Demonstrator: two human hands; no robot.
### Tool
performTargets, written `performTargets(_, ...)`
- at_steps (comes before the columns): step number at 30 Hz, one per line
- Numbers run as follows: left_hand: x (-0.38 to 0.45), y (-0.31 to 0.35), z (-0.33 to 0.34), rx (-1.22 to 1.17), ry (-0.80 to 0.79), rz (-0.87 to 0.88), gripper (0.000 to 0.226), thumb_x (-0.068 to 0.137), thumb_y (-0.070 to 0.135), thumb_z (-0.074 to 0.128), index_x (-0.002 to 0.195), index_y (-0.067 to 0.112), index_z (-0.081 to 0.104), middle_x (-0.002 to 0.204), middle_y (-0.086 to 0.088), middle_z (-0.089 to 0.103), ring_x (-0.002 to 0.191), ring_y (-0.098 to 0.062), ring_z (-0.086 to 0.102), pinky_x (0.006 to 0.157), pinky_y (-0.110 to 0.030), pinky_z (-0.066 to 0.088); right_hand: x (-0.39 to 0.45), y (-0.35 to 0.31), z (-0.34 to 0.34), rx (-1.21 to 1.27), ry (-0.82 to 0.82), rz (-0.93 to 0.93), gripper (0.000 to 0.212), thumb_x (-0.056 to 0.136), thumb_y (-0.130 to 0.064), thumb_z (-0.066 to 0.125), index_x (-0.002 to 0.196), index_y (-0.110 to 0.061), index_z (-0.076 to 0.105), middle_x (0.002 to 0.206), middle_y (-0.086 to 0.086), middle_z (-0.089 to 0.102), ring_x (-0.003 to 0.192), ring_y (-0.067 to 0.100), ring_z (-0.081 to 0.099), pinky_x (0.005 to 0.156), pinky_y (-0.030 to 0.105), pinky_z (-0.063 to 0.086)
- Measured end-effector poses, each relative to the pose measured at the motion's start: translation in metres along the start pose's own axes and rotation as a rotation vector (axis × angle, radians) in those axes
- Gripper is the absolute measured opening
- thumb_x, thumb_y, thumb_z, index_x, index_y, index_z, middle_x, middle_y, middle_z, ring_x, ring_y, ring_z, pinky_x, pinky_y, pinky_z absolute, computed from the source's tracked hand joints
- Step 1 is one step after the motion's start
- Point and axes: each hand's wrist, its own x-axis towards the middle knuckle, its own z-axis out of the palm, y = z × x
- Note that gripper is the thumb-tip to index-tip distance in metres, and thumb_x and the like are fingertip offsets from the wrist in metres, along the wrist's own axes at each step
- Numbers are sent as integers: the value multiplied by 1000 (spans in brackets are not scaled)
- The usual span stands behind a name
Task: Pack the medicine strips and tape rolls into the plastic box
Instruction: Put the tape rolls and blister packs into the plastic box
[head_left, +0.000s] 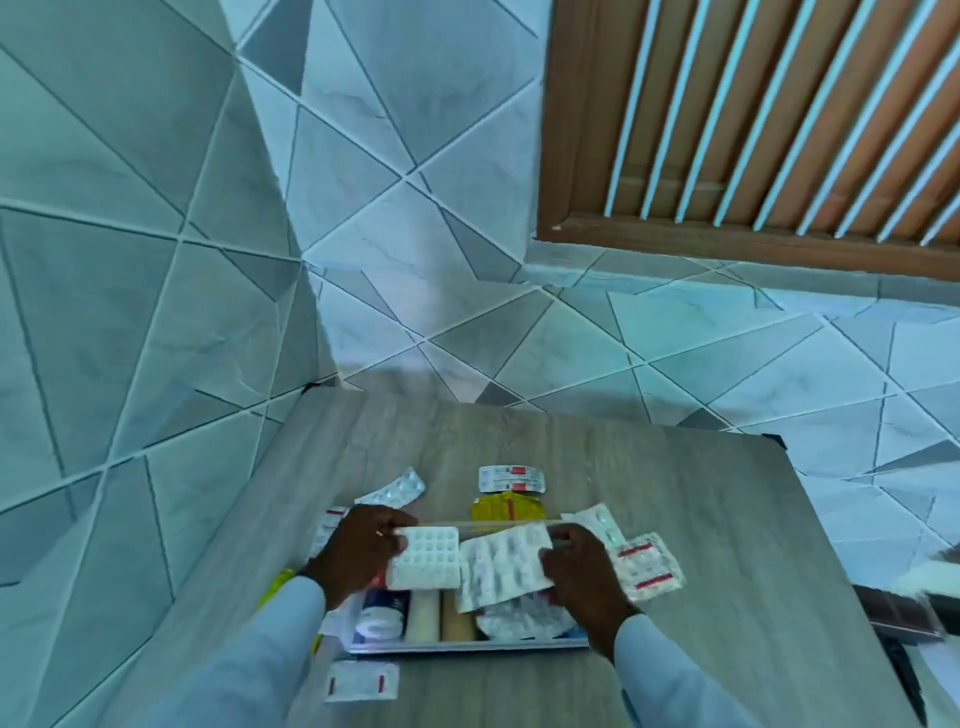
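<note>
A clear plastic box (467, 646) stands on the wooden table near me. Inside lie tape rolls: a white one (378, 621) at the left, two tan ones (423, 616) beside it, and a foil strip (524, 618) at the right. My left hand (358, 556) holds a white blister strip (428, 558) over the box. My right hand (579, 569) holds a silver printed strip (501, 569) over the box, next to the white one. Loose strips lie around the box: a silver one (395, 491), a red-marked one (511, 478), a yellow pack (501, 506), a red-striped one (649, 566), another (362, 680) in front.
The table (675, 509) stands in a tiled corner, with a wall close on the left and a slatted wooden shutter (753, 130) at the back right. A dark object (904, 616) lies off the table's right edge. A yellow item (275, 584) peeks out beside my left sleeve.
</note>
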Motion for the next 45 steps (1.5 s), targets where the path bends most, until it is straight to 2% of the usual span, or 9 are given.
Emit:
performTargets(3,-1,-21,-19,79,39,-16,34,75,3,72,84,36,67,89,6,64,94,-22,64,78,-21,44,-9,-2,36,-27,-55,57,14,82,-8,63,93,-16,60,83,11,65,64,24,61,51,30,53)
performTargets(6,-3,-28,-25,173,-21,28,28,78,9,71,88,34,66,98,1,67,100,-20,63,82,-21,43,-1,19,59,-216,-56,30,26,71,-26,72,91,-28,55,88,8,68,80,27,68,71,47,59)
performTargets(12,-4,-32,-19,429,-38,147,29,82,33,65,111,29,63,117,6,61,114,-15,54,94,-24,38,-16,-4,64,-681,-13,-60,45,79,-40,70,118,-24,57,119,0,59,115,23,55,96,30,41)
performTargets(21,13,-14,-21,399,21,212,22,85,35,60,100,21,68,104,0,66,99,-18,60,84,-28,44,-7,-16,56,-651,-4,-200,21,84,-40,62,100,-25,64,98,-4,66,94,16,60,84,28,45)
performTargets(27,61,-13,-35,343,57,19,30,85,35,65,110,19,61,115,-4,66,101,-22,62,84,-30,48,46,-35,34,-555,22,-252,11,83,-26,65,93,-24,67,91,-2,66,86,18,61,82,31,50)
performTargets(31,91,-16,-24,419,-103,-135,50,77,37,71,121,24,52,123,-4,61,109,-26,60,92,-38,50,95,-44,22,-682,-52,-201,46,80,-23,72,123,-18,57,122,5,58,117,25,53,101,32,40)
performTargets(36,125,-20,-2,698,-210,-143,60,73,38,71,126,27,44,125,-4,54,113,-28,54,95,-46,48,147,-43,22,-979,-335,-106,106,61,-44,84,147,-34,21,156,2,25,141,31,27,113,54,29)
performTargets(41,139,-21,7,786,-194,-147,50,79,30,67,123,22,45,123,-7,50,115,-30,49,95,-46,43,167,-45,32,-1256,-445,-218,112,56,-54,83,145,-33,19,146,9,37,133,35,34,107,58,27)
performTargets(45,142,-21,7,757,-197,-122,36,82,27,64,114,21,48,116,-7,53,109,-29,51,94,-45,45,168,-49,41,-1271,-470,-227,82,63,-47,81,130,-22,40,130,9,52,121,33,47,102,51,35)
